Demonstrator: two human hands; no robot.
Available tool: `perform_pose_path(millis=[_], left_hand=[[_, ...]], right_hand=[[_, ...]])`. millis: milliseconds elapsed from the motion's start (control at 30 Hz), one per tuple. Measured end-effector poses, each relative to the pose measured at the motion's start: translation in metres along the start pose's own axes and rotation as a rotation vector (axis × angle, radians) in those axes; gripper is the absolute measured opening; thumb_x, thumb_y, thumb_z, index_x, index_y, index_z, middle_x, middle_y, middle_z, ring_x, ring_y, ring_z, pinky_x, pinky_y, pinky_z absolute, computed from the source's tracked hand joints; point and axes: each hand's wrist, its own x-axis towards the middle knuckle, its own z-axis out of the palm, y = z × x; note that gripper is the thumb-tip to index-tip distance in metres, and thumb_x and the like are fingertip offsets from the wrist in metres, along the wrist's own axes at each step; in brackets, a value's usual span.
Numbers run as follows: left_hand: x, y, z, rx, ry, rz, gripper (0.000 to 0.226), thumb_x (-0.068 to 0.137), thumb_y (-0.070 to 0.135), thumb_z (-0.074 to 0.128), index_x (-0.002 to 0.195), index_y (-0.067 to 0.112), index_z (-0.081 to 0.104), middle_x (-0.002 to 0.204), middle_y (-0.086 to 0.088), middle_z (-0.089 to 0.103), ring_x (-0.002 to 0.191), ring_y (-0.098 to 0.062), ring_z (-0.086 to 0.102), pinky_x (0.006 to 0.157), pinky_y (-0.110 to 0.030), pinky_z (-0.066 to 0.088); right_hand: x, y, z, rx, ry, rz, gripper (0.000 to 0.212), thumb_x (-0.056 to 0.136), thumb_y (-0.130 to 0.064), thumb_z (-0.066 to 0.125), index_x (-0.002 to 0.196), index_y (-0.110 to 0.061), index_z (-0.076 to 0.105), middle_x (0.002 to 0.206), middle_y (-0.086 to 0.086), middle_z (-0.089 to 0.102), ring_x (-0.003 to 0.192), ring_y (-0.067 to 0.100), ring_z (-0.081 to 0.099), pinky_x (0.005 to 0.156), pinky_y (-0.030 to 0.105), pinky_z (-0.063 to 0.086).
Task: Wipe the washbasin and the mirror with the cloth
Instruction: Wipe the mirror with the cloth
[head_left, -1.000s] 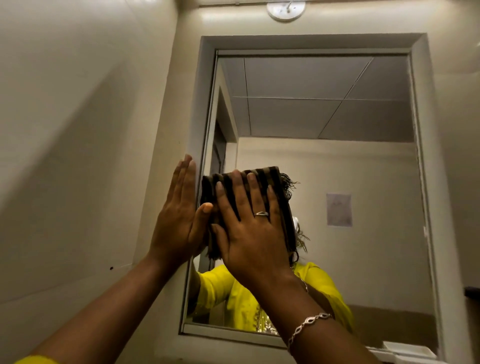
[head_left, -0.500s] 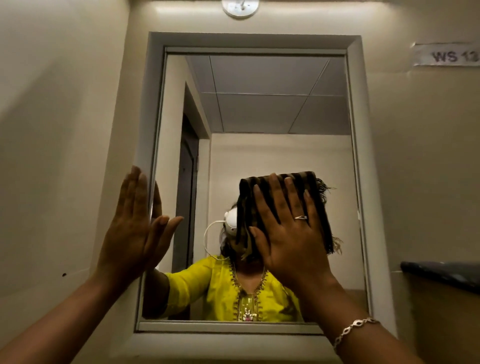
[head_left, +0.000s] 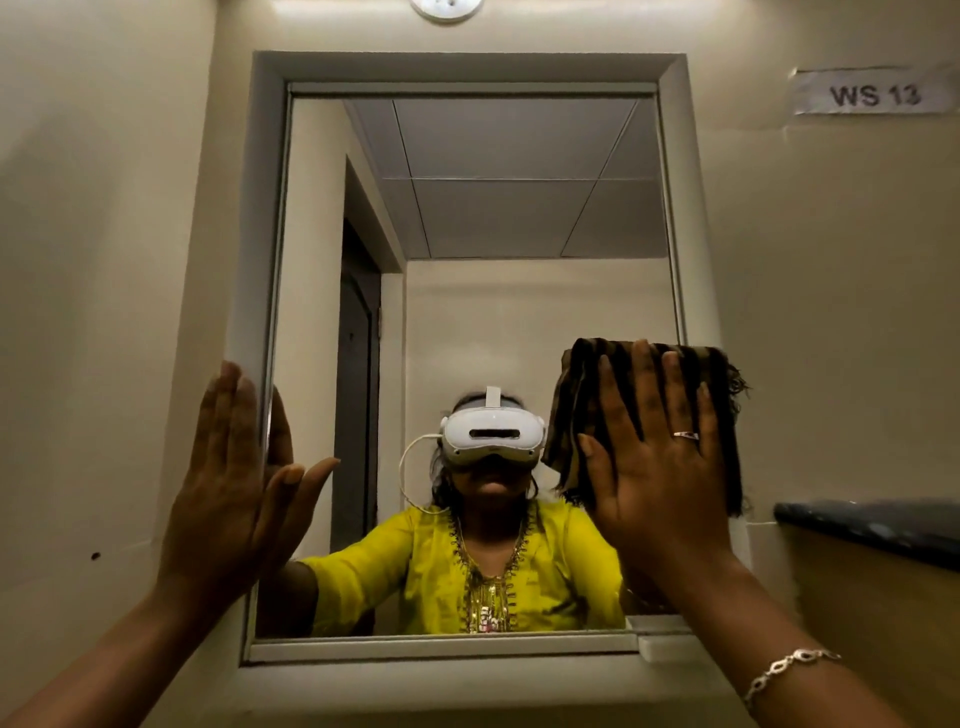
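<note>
My right hand (head_left: 660, 457) is up high and flat, with the fingers spread wide. It presses the cloth (head_left: 576, 410) against the mirror (head_left: 519, 312). The cloth is dark with brown stripes and a little fringe on its right edge. It sits at the right side of the mirror, and part of it lies over the frame (head_left: 698, 291) there. My palm covers the middle of the cloth, so the hand is open and pushing, not gripping. There is a ring on one finger and a bracelet (head_left: 784, 670) on my wrist. My right arm reaches up from the bottom right corner.

My left hand (head_left: 234, 478) is open too, with the fingers straight and close together and the thumb sticking out. It leans flat on the left edge of the frame and holds nothing. My left arm comes up from the bottom left corner.

A paper label (head_left: 875, 93) on the wall reads "WS 13". A dark worktop (head_left: 872, 525) edge shows at the right. I cannot see the washbasin.
</note>
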Motion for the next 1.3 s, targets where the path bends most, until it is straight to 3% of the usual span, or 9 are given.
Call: perform_pose_path(millis=[233,300,467,567,633,800,933,1100,1300], left_hand=[[-0.001,0.009,-0.006,-0.054,0.012,-0.017,0.09,0.091,0.065,0.015,0.141,-0.01,0.016,0.151,-0.024,0.009,0.144,-0.017,-0.003,0.116,-0.019,0.001],[-0.004,0.01,-0.007,-0.048,-0.006,-0.027,0.09,0.091,0.064,0.018,0.141,-0.01,0.016,0.152,-0.024,0.009,0.144,-0.025,0.001,0.117,-0.022,0.001],[-0.015,-0.005,0.011,0.079,-0.066,-0.086,0.092,0.081,0.046,0.06,0.143,-0.005,0.016,0.155,-0.018,0.002,0.144,-0.029,0.002,0.118,-0.03,0.002],[-0.019,-0.006,0.012,0.08,-0.055,-0.111,0.097,0.074,0.038,0.072,0.143,-0.004,0.018,0.155,-0.018,0.003,0.144,-0.029,0.003,0.118,-0.03,0.003],[-0.022,-0.001,0.005,-0.024,-0.008,-0.064,0.089,0.079,0.035,0.067,0.143,-0.005,0.018,0.154,-0.021,0.01,0.143,-0.029,0.008,0.118,-0.029,0.009],[-0.02,0.005,-0.008,-0.236,-0.005,-0.02,0.074,0.094,0.056,0.008,0.143,0.001,0.011,0.154,-0.013,0.007,0.143,-0.027,0.006,0.117,-0.025,0.006],[-0.022,0.003,-0.006,-0.296,0.002,-0.028,0.079,0.092,0.06,0.006,0.143,-0.001,0.012,0.154,-0.017,0.008,0.143,-0.027,0.007,0.118,-0.028,0.007],[-0.024,0.0,-0.005,-0.334,-0.004,-0.05,0.082,0.091,0.062,0.008,0.143,-0.002,0.012,0.153,-0.018,0.009,0.143,-0.026,0.007,0.117,-0.025,0.009],[-0.024,0.0,-0.004,-0.304,0.018,-0.038,0.081,0.092,0.061,0.008,0.142,-0.002,0.011,0.152,-0.019,0.01,0.143,-0.027,0.009,0.117,-0.031,0.012]], right_hand=[[-0.011,-0.033,0.003,0.013,0.013,0.146,0.059,0.096,-0.042,0.013,0.148,-0.014,0.016,0.154,0.017,0.013,0.142,0.035,0.009,0.113,0.052,0.013],[-0.014,-0.048,0.004,0.018,0.011,0.14,0.059,0.096,-0.041,0.016,0.147,-0.013,0.017,0.154,0.017,0.013,0.142,0.036,0.01,0.113,0.052,0.013],[-0.024,-0.096,0.006,0.063,-0.009,0.068,0.06,0.094,-0.041,0.019,0.147,-0.013,0.019,0.154,0.017,0.014,0.142,0.036,0.01,0.113,0.052,0.013],[-0.026,-0.127,0.009,0.099,-0.027,0.02,0.06,0.093,-0.042,0.021,0.146,-0.013,0.021,0.153,0.017,0.016,0.142,0.035,0.011,0.112,0.053,0.014],[-0.026,-0.145,0.011,0.117,-0.034,-0.011,0.06,0.093,-0.042,0.022,0.146,-0.013,0.023,0.153,0.016,0.017,0.142,0.034,0.01,0.112,0.052,0.013],[-0.021,-0.182,0.013,0.173,-0.039,-0.051,0.061,0.091,-0.042,0.026,0.146,-0.014,0.024,0.154,0.015,0.017,0.142,0.032,0.01,0.111,0.052,0.014],[-0.016,-0.205,0.013,0.207,-0.042,-0.107,0.056,0.095,-0.038,0.015,0.145,-0.014,0.027,0.153,0.016,0.02,0.141,0.037,0.012,0.11,0.052,0.014],[-0.014,-0.219,0.015,0.225,-0.057,-0.193,0.066,0.083,-0.036,0.028,0.144,-0.014,0.026,0.152,0.016,0.022,0.141,0.036,0.014,0.11,0.051,0.011],[-0.016,-0.204,0.017,0.278,-0.066,-0.296,0.06,0.089,-0.037,0.027,0.145,-0.015,0.025,0.153,0.013,0.021,0.142,0.03,0.011,0.11,0.05,0.012]])
